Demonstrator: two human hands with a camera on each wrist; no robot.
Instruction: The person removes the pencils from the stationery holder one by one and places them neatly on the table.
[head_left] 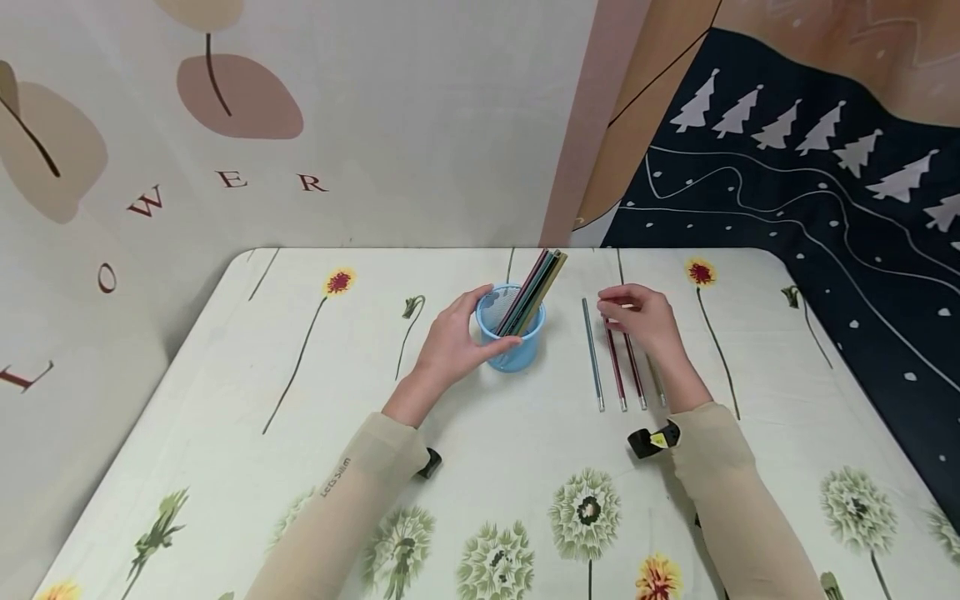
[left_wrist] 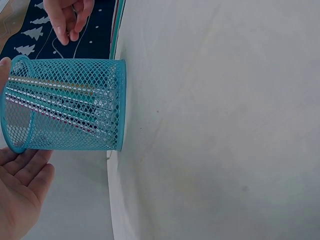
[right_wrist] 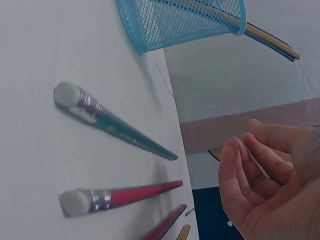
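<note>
My left hand (head_left: 459, 335) holds a blue mesh pencil cup (head_left: 517, 354) at its rim, thumb on the near side and fingers on the far side. Several pencils (head_left: 534, 287) lean to the right inside it; their lower ends show through the mesh in the left wrist view. Over the pencils lying on the table hovers my right hand (head_left: 645, 321), its fingers loosely curved with nothing between them, as the right wrist view shows. Beneath and beside it lie a teal pencil (right_wrist: 127, 131), a red pencil (right_wrist: 145, 194), a darker red pencil (right_wrist: 167, 223) and a yellowish pencil (right_wrist: 183, 233), eraser ends toward me.
The table has a white cloth (head_left: 495, 467) printed with dandelions and yellow-red flowers. A pale printed wall hanging (head_left: 420, 125) rises behind it, and a dark cloth with white trees (head_left: 750, 175) hangs at the right. Black wrist devices (head_left: 654, 439) sit at both cuffs.
</note>
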